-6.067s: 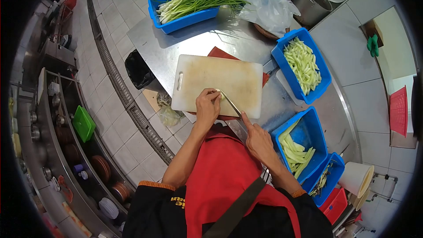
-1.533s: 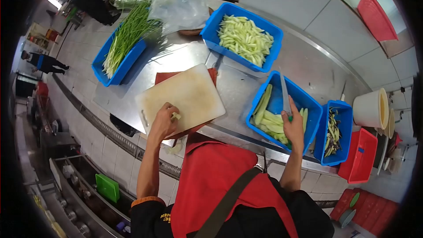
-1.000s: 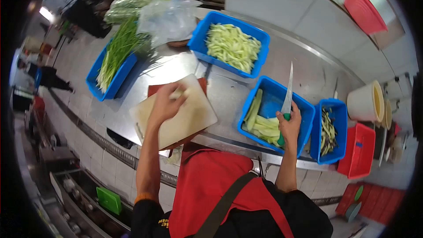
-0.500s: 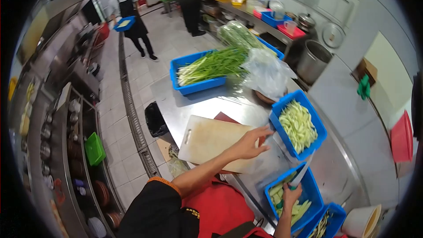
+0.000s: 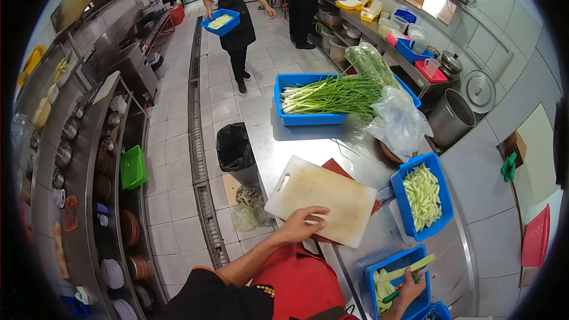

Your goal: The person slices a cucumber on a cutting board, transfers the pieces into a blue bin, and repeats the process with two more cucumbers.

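My left hand (image 5: 303,224) is over the near edge of the white cutting board (image 5: 326,195), fingers loosely bent and apart, holding nothing. At the lower right, my right hand (image 5: 409,289) is closed on a green-handled knife (image 5: 390,297) and a long pale green vegetable piece (image 5: 422,264), perhaps peeled cucumber. The knife's blade is mostly hidden. Beneath that hand, a blue tray (image 5: 372,272) contains more pale green lengths (image 5: 384,287). Beyond it stands another blue tray (image 5: 446,192) filled with sliced pale green strips (image 5: 422,197).
A blue tray (image 5: 314,120) of spring onions (image 5: 332,96) and a plastic bag (image 5: 403,123) occupy the table's far end. A black-lined bin (image 5: 235,148) stands left of the table. A person (image 5: 234,15) in an apron carries a blue tray; another person (image 5: 303,6) stands behind.
My left hand has moved left and nearer to me, away from the tray of strips. My right hand has picked up a vegetable piece alongside the knife. The person with the tray has come closer.
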Available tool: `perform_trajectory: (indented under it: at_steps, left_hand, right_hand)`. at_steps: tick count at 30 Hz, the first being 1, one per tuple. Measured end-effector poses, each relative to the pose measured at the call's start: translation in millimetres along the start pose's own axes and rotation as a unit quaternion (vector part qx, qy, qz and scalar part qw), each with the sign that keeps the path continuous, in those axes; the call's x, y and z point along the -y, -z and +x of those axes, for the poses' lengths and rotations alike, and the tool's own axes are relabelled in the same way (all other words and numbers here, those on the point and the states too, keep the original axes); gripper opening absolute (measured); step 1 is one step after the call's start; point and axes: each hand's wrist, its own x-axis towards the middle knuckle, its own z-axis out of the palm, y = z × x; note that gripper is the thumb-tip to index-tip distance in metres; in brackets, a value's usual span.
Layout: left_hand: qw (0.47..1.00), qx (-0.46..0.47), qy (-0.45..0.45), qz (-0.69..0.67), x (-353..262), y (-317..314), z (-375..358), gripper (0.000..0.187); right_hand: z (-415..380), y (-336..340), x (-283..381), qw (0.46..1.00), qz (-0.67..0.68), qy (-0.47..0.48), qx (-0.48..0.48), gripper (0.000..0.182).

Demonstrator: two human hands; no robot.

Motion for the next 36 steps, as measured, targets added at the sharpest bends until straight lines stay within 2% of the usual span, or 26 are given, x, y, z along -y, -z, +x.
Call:
perform_trajectory:
  at_steps: [1, 3, 4, 5, 6, 7, 9, 10, 12, 13, 15, 16, 17, 19, 20, 21, 23, 24, 25, 26, 27, 29, 31, 34, 35, 36]
  left_hand:
    - [1.0, 0.002, 0.003, -0.002, 2, -10, 0, 0.044]
    - [0.99, 0.11, -0.031, -0.084, 2, -33, 2, 0.045]
    - [0.99, 0.112, -0.029, -0.083, -2, -49, 3, 0.045]
    - [0.988, 0.113, -0.077, -0.077, -10, -66, 2, 0.044]
    - [0.983, 0.115, -0.128, -0.071, -16, -78, 0, 0.043]
    - [0.982, 0.117, -0.129, -0.069, -23, -80, 2, 0.043]
    - [0.975, 0.124, -0.172, 0.069, -38, -79, 12, 0.042]
    - [0.974, 0.126, -0.175, 0.07, -42, -75, 14, 0.042]
    - [0.994, 0.104, -0.046, 0.001, -45, -59, 16, 0.038]
    - [0.993, 0.106, -0.049, 0.004, -40, -47, 21, 0.038]
    - [0.962, 0.026, -0.201, 0.183, -10, -20, 34, 0.038]
    - [0.96, 0.015, -0.186, 0.208, -3, -5, 39, 0.041]
    - [0.958, 0.01, -0.169, 0.232, 7, 13, 46, 0.045]
    - [0.883, -0.044, -0.252, 0.394, 71, 46, 72, 0.045]
    - [0.882, -0.046, -0.234, 0.405, 77, 55, 69, 0.044]
    - [0.88, -0.05, -0.219, 0.418, 77, 63, 68, 0.043]
    - [0.922, -0.076, -0.153, 0.347, 71, 67, 60, 0.04]
    - [0.927, -0.121, -0.159, 0.318, 67, 61, 57, 0.039]
    - [0.927, -0.17, -0.167, 0.289, 65, 56, 59, 0.038]
    - [0.892, -0.216, -0.207, 0.339, 69, 52, 61, 0.032]
    - [0.895, -0.205, -0.206, 0.339, 64, 46, 60, 0.032]
    - [0.904, -0.26, -0.166, 0.295, 57, 32, 54, 0.03]
    - [0.912, -0.266, -0.124, 0.286, 54, 18, 51, 0.038]
    - [0.905, -0.303, -0.122, 0.273, 46, 9, 49, 0.052]
    - [0.927, -0.332, -0.12, 0.127, 40, 8, 51, 0.06]
    - [0.924, -0.361, -0.123, -0.021, 35, 16, 48, 0.069]
  right_hand:
    - [-6, -6, 16, 1.0, -0.003, -0.002, -0.001, 0.02]
    - [-16, -29, 48, 0.997, -0.014, 0.077, 0.004, 0.02]
    - [-23, -49, 64, 0.998, -0.002, 0.068, 0.008, 0.022]
    - [-29, -67, 77, 0.998, 0.01, 0.059, 0.012, 0.025]
    - [-28, -81, 76, 0.995, 0.035, 0.069, 0.057, 0.026]
    - [-39, -100, 91, 0.991, 0.066, 0.069, 0.09, 0.024]
    - [-45, -125, 93, 0.973, 0.147, 0.065, 0.165, 0.023]
    - [-50, -134, 96, 0.973, 0.149, 0.067, 0.162, 0.023]
    - [-53, -145, 100, 0.963, 0.157, 0.06, 0.213, 0.023]
    - [-49, -146, 99, 0.962, 0.16, 0.062, 0.211, 0.023]
    - [-44, -138, 88, 0.973, 0.021, 0.076, 0.219, 0.026]
    - [-34, -136, 72, 0.967, -0.012, 0.121, 0.223, 0.027]
    - [-27, -135, 54, 0.97, -0.019, 0.111, 0.214, 0.027]
    - [-23, -117, 25, 0.935, -0.23, 0.134, 0.234, 0.031]
    - [-31, -108, 27, 0.942, -0.238, 0.113, 0.207, 0.031]
    - [-41, -108, 32, 0.935, -0.243, 0.118, 0.23, 0.029]
    - [-52, -103, 30, 0.933, -0.251, 0.107, 0.236, 0.029]
    - [-55, -99, 20, 0.928, -0.262, 0.106, 0.243, 0.027]
    - [-57, -97, 12, 0.922, -0.271, 0.109, 0.254, 0.027]
    - [-63, -97, 6, 0.93, -0.245, 0.135, 0.24, 0.028]
    - [-65, -97, 1, 0.932, -0.247, 0.126, 0.232, 0.028]
    - [-65, -98, -4, 0.939, -0.215, 0.049, 0.264, 0.033]
    - [-61, -95, 3, 0.925, -0.259, 0.067, 0.272, 0.038]
    - [-54, -92, 2, 0.949, -0.237, 0.137, 0.156, 0.041]
    - [-50, -83, 1, 0.947, -0.257, 0.144, 0.13, 0.041]
    - [-44, -73, -2, 0.974, -0.184, 0.091, 0.1, 0.041]
